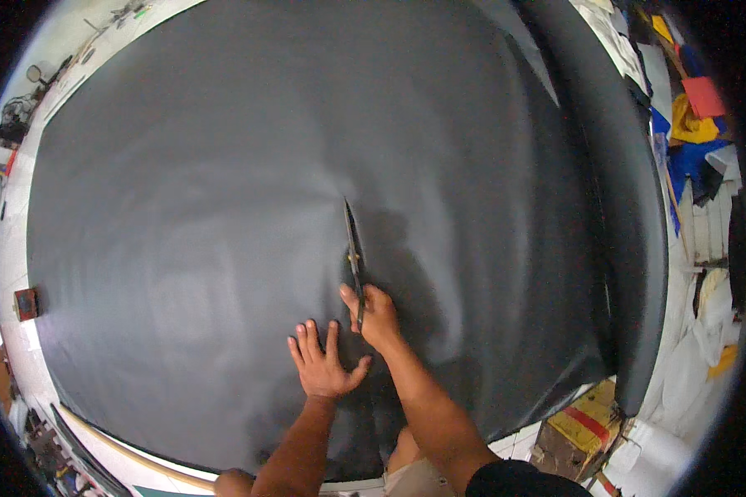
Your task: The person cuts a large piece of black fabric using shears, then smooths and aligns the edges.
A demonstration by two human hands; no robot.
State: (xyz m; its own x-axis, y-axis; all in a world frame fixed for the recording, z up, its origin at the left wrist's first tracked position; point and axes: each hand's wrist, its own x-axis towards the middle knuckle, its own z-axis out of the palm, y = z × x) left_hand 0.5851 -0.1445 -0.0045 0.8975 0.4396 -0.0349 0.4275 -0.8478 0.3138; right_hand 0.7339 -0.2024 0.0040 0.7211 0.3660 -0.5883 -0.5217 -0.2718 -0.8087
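A large sheet of dark grey material (224,207) covers most of the table. My right hand (377,316) grips the handles of long scissors (354,244), whose blades point away from me and lie on the sheet. My left hand (322,364) lies flat on the sheet just left of the right hand, fingers spread, holding nothing. The sheet runs to a thick dark roll (630,207) on the right side.
A white table edge (8,273) shows at the left, with a small brown box (26,304) on it. Coloured fabric scraps (692,124) and white pieces pile up at the right. A yellow and red carton (580,427) sits at the lower right.
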